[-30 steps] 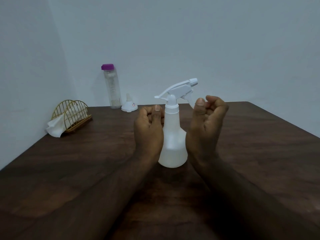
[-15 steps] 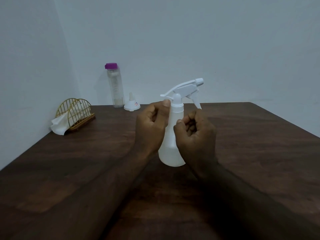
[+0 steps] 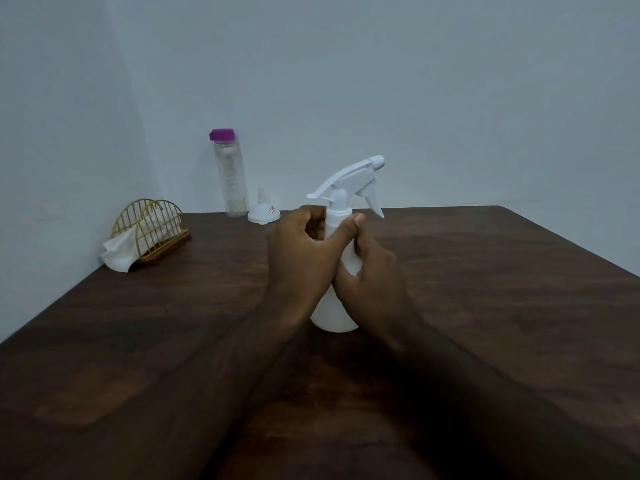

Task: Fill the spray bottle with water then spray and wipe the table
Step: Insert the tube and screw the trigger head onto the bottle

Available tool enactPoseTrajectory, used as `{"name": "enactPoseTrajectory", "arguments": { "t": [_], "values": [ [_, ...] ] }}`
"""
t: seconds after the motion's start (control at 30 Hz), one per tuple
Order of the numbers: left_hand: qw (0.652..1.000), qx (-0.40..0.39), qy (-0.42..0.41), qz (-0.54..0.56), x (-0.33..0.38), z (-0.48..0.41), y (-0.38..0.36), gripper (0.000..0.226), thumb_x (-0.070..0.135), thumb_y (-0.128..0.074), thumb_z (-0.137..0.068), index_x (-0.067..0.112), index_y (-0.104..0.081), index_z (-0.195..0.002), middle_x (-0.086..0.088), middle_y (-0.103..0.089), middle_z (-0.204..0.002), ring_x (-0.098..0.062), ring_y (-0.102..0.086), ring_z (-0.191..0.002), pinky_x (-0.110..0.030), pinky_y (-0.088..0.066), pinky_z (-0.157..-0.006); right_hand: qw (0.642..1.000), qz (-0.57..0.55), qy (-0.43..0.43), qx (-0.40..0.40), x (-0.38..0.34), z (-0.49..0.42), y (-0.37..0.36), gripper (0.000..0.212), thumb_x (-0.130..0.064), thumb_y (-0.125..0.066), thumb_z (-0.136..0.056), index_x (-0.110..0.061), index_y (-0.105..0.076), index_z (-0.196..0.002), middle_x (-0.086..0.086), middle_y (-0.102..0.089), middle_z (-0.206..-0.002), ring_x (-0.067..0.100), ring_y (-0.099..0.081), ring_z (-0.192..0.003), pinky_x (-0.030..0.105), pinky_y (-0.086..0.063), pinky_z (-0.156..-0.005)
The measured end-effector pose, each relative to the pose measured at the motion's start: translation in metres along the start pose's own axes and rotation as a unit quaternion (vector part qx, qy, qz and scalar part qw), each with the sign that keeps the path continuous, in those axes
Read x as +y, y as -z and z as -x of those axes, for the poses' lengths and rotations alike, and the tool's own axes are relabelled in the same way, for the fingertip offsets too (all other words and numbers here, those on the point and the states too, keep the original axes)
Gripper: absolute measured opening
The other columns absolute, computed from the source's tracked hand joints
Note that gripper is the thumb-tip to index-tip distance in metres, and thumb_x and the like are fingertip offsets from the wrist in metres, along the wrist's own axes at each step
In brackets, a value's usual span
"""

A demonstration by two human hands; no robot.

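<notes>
Standing upright on the dark wooden desk [image 3: 502,289], the white spray bottle [image 3: 337,306] serves as the landmark, and both hands are on it. The left hand [image 3: 299,258] curls around the neck from the left, its thumb laid across the front just under the collar of the trigger head [image 3: 349,178]; the right hand [image 3: 375,282] wraps the shoulder of the bottle from the right, its grip closed against the body. The trigger head sits on the neck, so the bottle reads as not yet opened, and no water level can be made out through the cloudy plastic. Behind the spray bottle and to its left, near the wall, stand a clear water bottle [image 3: 231,178] with a purple cap on and, just beside it, a small white funnel [image 3: 263,211]. Farther left of the spray bottle, a gold wire holder [image 3: 150,230] keeps white tissues [image 3: 119,254]. By this showing, the task sits at its very start: unscrewing, filling, spraying and wiping all remain.
</notes>
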State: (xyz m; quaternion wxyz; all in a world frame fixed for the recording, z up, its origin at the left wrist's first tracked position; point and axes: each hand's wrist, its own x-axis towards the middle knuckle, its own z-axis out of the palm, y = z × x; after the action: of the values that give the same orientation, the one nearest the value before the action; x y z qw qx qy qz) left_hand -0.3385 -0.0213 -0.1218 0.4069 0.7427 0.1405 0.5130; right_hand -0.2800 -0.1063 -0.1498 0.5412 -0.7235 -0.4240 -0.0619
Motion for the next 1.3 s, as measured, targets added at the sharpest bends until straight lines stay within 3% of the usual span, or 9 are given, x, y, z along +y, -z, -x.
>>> {"name": "enactPoseTrajectory", "arguments": {
  "t": [0.1,0.23,0.33,0.5,0.8,1.07,1.13,1.2,1.3],
  "values": [
    [1.000,0.002,-0.003,-0.028,0.001,-0.002,0.001,0.031,0.046,-0.076,-0.077,0.022,-0.070,-0.095,0.016,-0.069,-0.082,0.005,-0.065,-0.077,-0.013,-0.051,-0.066,1.000,-0.018,-0.001,0.007,0.002,0.001,-0.006,0.059,-0.030,-0.066,-0.092,-0.015,-0.044,-0.144,0.001,-0.064,-0.130,0.013,-0.060,-0.114,0.027,-0.050,-0.094],
    [0.998,0.002,-0.002,-0.056,0.004,-0.006,0.003,0.034,0.052,-0.075,-0.075,0.021,-0.069,-0.087,0.015,-0.068,-0.076,0.002,-0.065,-0.073,-0.015,-0.052,-0.064,0.999,-0.031,-0.008,0.025,0.004,-0.001,-0.010,0.048,-0.029,-0.067,-0.091,-0.014,-0.054,-0.135,-0.002,-0.068,-0.120,0.001,-0.057,-0.098,0.011,-0.044,-0.079],
    [0.999,-0.027,-0.006,-0.038,0.006,-0.009,0.006,0.022,0.043,-0.075,-0.079,0.022,-0.072,-0.086,0.018,-0.068,-0.075,0.004,-0.066,-0.073,-0.010,-0.051,-0.063,0.999,-0.037,-0.018,0.032,0.003,-0.004,-0.010,0.036,-0.031,-0.065,-0.092,-0.014,-0.062,-0.123,-0.003,-0.071,-0.108,0.004,-0.062,-0.091,0.020,-0.051,-0.076],
    [0.996,-0.087,-0.004,0.011,0.005,-0.016,0.014,0.018,0.031,-0.075,-0.083,0.013,-0.078,-0.079,0.004,-0.075,-0.073,-0.005,-0.071,-0.070,-0.031,-0.059,-0.068,0.998,-0.053,-0.026,0.028,0.008,-0.007,-0.010,0.016,-0.036,-0.067,-0.090,-0.029,-0.061,-0.104,-0.017,-0.068,-0.088,-0.002,-0.066,-0.084,0.016,-0.052,-0.071],
    [0.970,-0.201,0.055,0.125,-0.008,-0.035,0.026,0.032,0.030,-0.075,-0.073,0.004,-0.077,-0.092,-0.010,-0.076,-0.090,-0.024,-0.073,-0.088,-0.042,-0.058,-0.085,0.998,-0.064,-0.012,-0.003,0.010,-0.011,-0.006,0.033,-0.036,-0.070,-0.090,-0.016,-0.066,-0.116,-0.011,-0.070,-0.097,-0.002,-0.067,-0.089,0.007,-0.049,-0.070],
    [0.986,-0.115,0.043,0.118,-0.016,-0.012,0.000,0.015,0.034,-0.063,-0.092,0.022,-0.070,-0.097,0.006,-0.075,-0.089,-0.009,-0.072,-0.087,-0.032,-0.057,-0.079,0.998,-0.067,-0.018,-0.014,0.012,-0.008,-0.009,0.055,-0.045,-0.063,-0.086,-0.014,-0.059,-0.131,-0.010,-0.068,-0.108,0.002,-0.066,-0.095,0.011,-0.051,-0.075],
    [0.990,-0.092,0.034,0.105,-0.014,-0.009,-0.004,0.014,0.035,-0.059,-0.094,0.024,-0.068,-0.097,0.007,-0.074,-0.087,-0.008,-0.071,-0.084,-0.031,-0.057,-0.077,0.990,-0.133,-0.049,0.001,0.014,-0.007,-0.006,0.060,-0.048,-0.061,-0.075,-0.019,-0.060,-0.127,-0.007,-0.070,-0.114,0.010,-0.068,-0.101,0.027,-0.057,-0.084],
    [0.991,-0.083,0.034,0.100,-0.013,-0.007,-0.005,0.013,0.037,-0.058,-0.095,0.027,-0.067,-0.094,0.009,-0.073,-0.085,-0.007,-0.070,-0.082,-0.031,-0.057,-0.076,0.965,-0.244,-0.074,0.060,0.012,-0.008,0.000,0.042,-0.038,-0.062,-0.074,-0.028,-0.060,-0.115,-0.004,-0.071,-0.111,0.014,-0.069,-0.102,0.039,-0.057,-0.090],
    [0.991,-0.078,0.031,0.100,-0.013,-0.004,-0.003,0.026,0.044,-0.061,-0.088,0.021,-0.064,-0.101,0.007,-0.072,-0.089,-0.004,-0.069,-0.083,-0.024,-0.056,-0.073,0.947,-0.291,-0.037,0.133,0.002,-0.010,0.009,0.031,-0.036,-0.056,-0.088,-0.019,-0.058,-0.114,0.002,-0.073,-0.105,0.015,-0.071,-0.099,0.036,-0.058,-0.087]
  ]
}}
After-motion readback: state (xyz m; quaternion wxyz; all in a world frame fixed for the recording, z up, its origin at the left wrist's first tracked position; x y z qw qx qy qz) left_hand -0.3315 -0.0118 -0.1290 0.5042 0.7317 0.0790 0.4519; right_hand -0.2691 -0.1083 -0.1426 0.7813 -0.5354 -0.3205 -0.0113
